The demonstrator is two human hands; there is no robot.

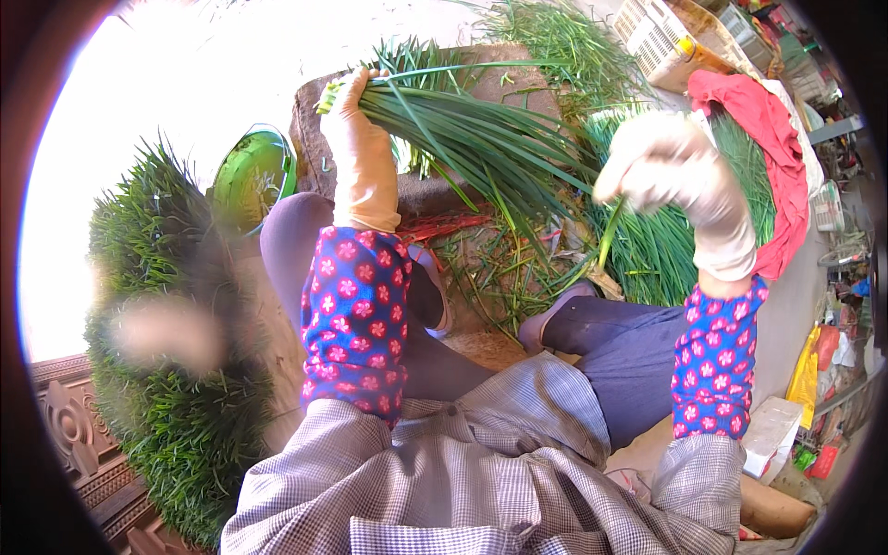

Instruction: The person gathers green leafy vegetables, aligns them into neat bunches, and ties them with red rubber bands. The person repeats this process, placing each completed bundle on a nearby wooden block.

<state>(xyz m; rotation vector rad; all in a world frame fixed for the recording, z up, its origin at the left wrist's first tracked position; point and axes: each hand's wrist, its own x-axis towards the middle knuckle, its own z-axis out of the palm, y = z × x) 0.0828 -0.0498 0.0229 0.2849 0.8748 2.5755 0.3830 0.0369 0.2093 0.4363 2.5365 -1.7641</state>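
My left hand (357, 125), in a pale thin glove, is closed around the pale cut ends of a bunch of long green leaves, seemingly garlic chives (458, 132). The leaves fan out to the right over a block covered in brown cloth (316, 149). My right hand (655, 163), gloved too and blurred, is raised to the right of the bunch, fingers curled. A yellowish green leaf (610, 236) hangs below its fingers, pinched in them. Beneath that hand lies a pile of long green leaves (652, 257), next to a red cloth (784, 159).
A green basin (253, 177) stands left of the block. A long heap of green bunches (187, 430) lies at the far left. Loose trimmings (499, 270) cover the ground between my feet, and more leaves (562, 41) lie beyond the block. Plastic crates (655, 48) stand at upper right.
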